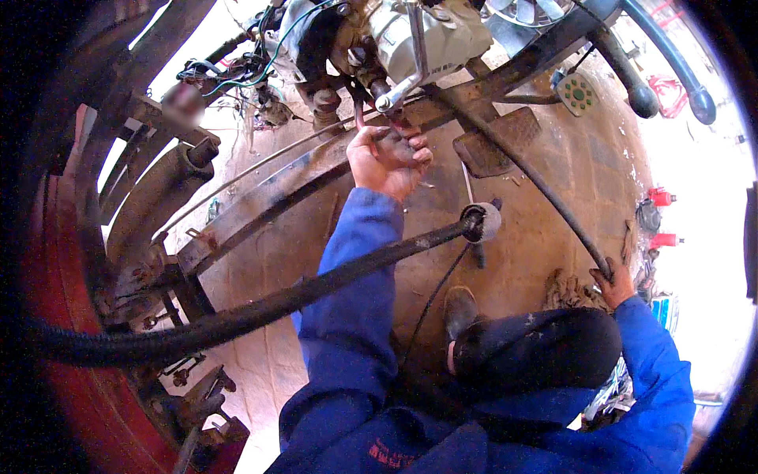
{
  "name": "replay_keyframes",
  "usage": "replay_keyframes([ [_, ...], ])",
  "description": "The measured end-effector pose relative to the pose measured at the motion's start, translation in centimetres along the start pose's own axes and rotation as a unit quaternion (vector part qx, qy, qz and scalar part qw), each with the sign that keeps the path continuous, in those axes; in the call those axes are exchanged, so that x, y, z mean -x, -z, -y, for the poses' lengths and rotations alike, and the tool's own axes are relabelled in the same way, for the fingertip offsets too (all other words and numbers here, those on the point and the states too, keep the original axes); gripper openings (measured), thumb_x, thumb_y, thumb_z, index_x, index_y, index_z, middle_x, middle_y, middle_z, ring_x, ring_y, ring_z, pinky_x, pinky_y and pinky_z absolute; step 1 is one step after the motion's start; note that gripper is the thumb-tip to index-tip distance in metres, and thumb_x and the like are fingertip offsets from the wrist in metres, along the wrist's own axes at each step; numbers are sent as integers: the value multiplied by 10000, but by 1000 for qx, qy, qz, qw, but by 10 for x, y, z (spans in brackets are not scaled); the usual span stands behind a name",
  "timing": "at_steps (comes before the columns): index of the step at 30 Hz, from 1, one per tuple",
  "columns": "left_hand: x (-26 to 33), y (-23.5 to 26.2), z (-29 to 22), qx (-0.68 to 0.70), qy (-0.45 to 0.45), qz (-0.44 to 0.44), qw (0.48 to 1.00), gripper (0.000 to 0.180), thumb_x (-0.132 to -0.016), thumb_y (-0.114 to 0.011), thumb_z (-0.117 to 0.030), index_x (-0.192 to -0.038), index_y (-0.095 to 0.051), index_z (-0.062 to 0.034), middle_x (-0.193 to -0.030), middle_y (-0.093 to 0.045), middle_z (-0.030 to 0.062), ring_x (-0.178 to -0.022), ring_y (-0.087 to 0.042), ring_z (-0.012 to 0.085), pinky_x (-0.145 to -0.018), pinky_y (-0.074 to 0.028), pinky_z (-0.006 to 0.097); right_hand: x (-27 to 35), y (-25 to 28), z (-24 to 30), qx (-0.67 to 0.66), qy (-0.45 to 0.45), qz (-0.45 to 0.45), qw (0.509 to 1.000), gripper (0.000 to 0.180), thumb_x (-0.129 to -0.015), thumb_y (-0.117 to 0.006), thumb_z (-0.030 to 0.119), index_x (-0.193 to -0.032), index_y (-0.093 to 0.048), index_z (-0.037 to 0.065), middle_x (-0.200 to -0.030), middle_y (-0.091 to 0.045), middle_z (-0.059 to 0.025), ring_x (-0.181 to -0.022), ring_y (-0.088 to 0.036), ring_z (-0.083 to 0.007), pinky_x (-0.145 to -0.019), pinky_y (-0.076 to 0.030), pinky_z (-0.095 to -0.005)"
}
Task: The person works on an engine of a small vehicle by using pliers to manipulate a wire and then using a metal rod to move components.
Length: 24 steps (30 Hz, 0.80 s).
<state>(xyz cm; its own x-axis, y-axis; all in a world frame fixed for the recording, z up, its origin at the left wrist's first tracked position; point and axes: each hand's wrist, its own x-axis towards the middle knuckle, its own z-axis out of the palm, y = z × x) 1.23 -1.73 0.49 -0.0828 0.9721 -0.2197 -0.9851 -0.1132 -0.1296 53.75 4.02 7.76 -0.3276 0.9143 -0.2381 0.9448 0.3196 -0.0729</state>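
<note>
My right hand (614,286) grips the lower end of a long dark bar (525,167). The bar slants up and left to the frame beside the pale metal engine casing (430,41). My left hand (391,162) is raised beneath that casing, palm up with the fingers curled. It is just below a shiny metal lever (417,59) with a round end. Whatever its fingers close on is hidden or too small to name. A thick black ribbed tube (300,294) crosses over my left forearm and ends in a pale ring.
A rusty frame rail (268,193) runs diagonally behind my left hand. Loose wires (245,75) hang at upper left, with a red curved body panel (63,261) along the left. A flat pedal plate (497,142) sits under the bar. Red-capped items (663,197) lie at right.
</note>
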Motion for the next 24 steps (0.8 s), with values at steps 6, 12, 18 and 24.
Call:
replay_keyframes([
  [6, 1, -3, 2, -4, -5, 23, 1000, 209, -725, -473, -218, -835, -492, -42, -796, -469, 103, -719, -420, 231, -582, -344, 333, -1, 0, 19, -16, -5, 9, 1000, 342, -827, -665, 278, -943, -556, -24, -775, -574, -233, -726, -570, -380, -650, -435, -443],
  [12, -1, 0, 0, 15, -8, 15, 1000, 148, -721, -484, -197, -781, -455, -65, -739, -436, 82, -682, -415, 221, -575, -342, 335, -18, 50, 47, 31, -3, 49, 998, 314, -835, -663, 279, -901, -556, -9, -769, -597, -248, -762, -586, -414, -646, -436, -478],
  [18, -1, -1, 0, 4, -12, 16, 1000, 203, -723, -481, -225, -822, -462, -49, -757, -441, 91, -704, -417, 224, -578, -344, 333, -18, 56, 57, 26, 35, 34, 998, 279, -846, -643, 239, -886, -555, -23, -694, -600, -234, -670, -593, -417, -607, -462, -435],
  [24, -4, 1, 2, 15, 2, 35, 999, 254, -733, -475, -234, -878, -500, -26, -788, -453, 97, -728, -408, 221, -582, -348, 319, -38, 61, 38, 70, 33, 34, 996, 303, -841, -651, 270, -907, -566, -14, -678, -572, -243, -679, -590, -429, -601, -444, -458],
])
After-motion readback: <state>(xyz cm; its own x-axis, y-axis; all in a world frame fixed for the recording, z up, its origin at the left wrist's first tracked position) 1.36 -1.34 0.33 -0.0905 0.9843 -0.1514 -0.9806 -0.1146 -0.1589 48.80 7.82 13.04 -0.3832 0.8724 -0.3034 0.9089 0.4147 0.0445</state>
